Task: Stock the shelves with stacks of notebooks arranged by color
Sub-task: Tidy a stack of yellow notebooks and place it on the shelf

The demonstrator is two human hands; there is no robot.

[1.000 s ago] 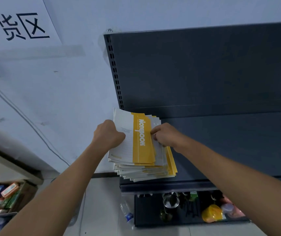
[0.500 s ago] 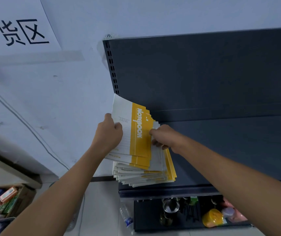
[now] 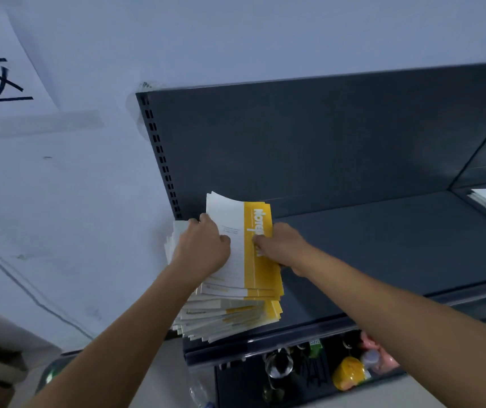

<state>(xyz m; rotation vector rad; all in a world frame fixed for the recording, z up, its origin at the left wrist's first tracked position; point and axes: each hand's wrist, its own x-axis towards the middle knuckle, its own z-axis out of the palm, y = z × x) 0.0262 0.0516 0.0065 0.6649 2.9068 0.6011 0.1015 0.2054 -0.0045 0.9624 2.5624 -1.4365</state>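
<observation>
Yellow-and-white paper notebooks [image 3: 244, 260] sat at the dark metal shelf's [image 3: 383, 245] left end. Half a second earlier the top copies were raised; now the left hand [image 3: 203, 248] and right hand [image 3: 283, 248] pressed them flat, fingers curled, squaring 1 yellow stack.

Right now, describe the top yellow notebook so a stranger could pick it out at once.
Find the dark shelf against the wall, then the fanned stack of notebooks at its left end. The top yellow notebook lies uppermost, under both hands, the only one whose whole cover shows: white with a yellow band.
</observation>
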